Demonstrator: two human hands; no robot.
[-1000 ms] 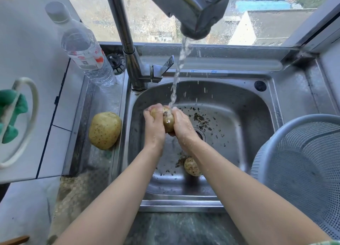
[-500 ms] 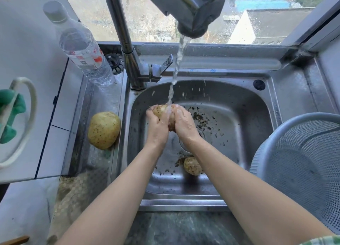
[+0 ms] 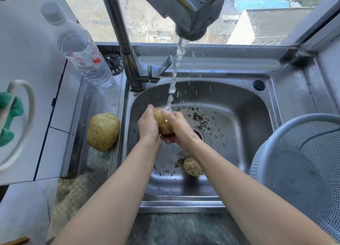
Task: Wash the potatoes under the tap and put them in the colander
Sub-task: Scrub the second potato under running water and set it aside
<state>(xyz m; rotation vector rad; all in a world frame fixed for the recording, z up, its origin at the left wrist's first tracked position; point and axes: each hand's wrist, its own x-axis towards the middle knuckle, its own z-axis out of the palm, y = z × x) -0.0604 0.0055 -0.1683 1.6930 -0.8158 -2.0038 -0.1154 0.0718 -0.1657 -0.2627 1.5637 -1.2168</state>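
A bottle [image 3: 82,55] stands at ten o'clock, a big potato [image 3: 103,131] at nine, a small potato [image 3: 192,166] in the sink [image 3: 239,116], the colander [image 3: 301,160] at three. Under the tap [image 3: 185,11] stream, left hand [image 3: 148,124] and right hand [image 3: 179,128] meet mid-basin, fingers wrapped round a held potato [image 3: 162,122].

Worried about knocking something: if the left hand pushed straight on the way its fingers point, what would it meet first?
Probably the far sink wall, below the tap; left hand shares the potato. Depth unclear.
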